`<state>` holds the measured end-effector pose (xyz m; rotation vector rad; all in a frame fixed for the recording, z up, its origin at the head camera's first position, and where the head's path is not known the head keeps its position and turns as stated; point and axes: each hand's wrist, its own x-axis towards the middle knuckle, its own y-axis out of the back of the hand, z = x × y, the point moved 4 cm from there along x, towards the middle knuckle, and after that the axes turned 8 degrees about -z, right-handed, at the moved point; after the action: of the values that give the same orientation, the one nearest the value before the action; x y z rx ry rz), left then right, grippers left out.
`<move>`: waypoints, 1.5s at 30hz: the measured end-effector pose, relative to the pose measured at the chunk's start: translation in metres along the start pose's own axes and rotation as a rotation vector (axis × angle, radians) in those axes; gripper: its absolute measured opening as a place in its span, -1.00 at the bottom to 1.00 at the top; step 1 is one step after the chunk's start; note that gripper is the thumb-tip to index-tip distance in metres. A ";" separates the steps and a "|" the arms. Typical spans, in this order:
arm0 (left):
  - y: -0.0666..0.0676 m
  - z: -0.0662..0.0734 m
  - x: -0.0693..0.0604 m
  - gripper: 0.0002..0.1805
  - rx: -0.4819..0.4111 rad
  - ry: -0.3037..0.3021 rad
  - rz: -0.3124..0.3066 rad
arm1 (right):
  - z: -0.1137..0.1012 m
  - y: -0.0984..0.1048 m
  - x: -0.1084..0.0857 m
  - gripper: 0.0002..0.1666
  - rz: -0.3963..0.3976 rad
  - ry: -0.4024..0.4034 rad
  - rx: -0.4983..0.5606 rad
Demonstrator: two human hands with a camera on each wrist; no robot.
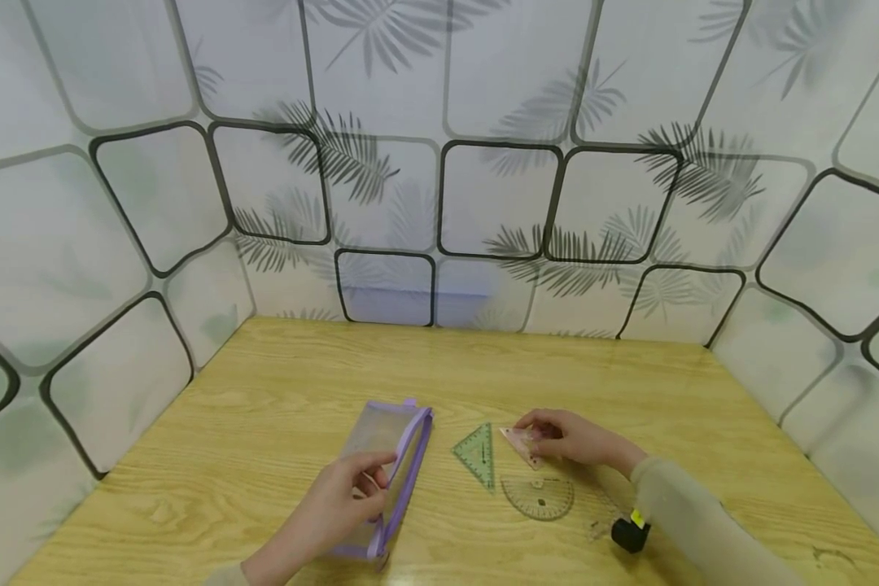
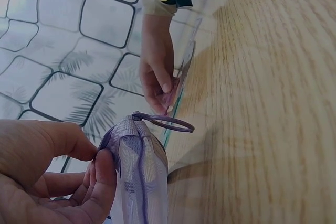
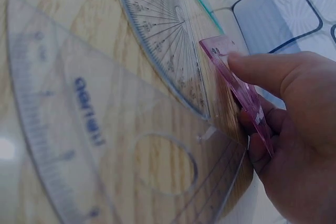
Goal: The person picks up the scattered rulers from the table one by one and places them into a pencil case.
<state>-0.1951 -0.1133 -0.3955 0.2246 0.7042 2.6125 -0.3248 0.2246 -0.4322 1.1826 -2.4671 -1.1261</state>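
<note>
My left hand (image 1: 337, 496) pinches the zipper edge of a see-through pouch with purple trim (image 1: 410, 480), which lies on the table with its mouth parted. My right hand (image 1: 582, 439) holds a small pink triangle ruler (image 1: 522, 446) between thumb and fingers; the right wrist view shows the pink triangle (image 3: 241, 90) tilted in the grip. A green triangle ruler (image 1: 476, 456) lies between the pouch and the pink one. Just below the right hand is a clear protractor (image 1: 538, 498). Close to the right wrist camera is a clear set square (image 3: 121, 124) with a round hole.
A black tape measure (image 1: 630, 533) with a yellow tab sits beneath the right forearm, near the table's front. The wooden table (image 1: 300, 366) is bounded at the back and sides by patterned curtains (image 1: 498, 203).
</note>
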 end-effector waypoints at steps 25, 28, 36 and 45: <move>0.002 0.001 0.000 -0.46 0.005 -0.010 -0.006 | -0.019 0.006 -0.004 -0.75 0.061 0.013 -0.047; 0.002 0.001 0.000 -0.46 0.002 -0.006 0.000 | -0.021 0.008 -0.005 -0.77 0.059 -0.002 -0.083; 0.002 0.001 0.000 -0.46 0.005 -0.011 0.003 | -0.023 0.014 -0.009 -0.76 0.062 -0.018 -0.068; 0.001 0.001 0.000 -0.46 0.015 -0.015 -0.003 | -0.031 0.013 -0.009 -0.70 0.002 0.025 -0.041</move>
<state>-0.1953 -0.1138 -0.3938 0.2478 0.7191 2.6009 -0.3118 0.2190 -0.4001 1.1751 -2.4147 -1.1489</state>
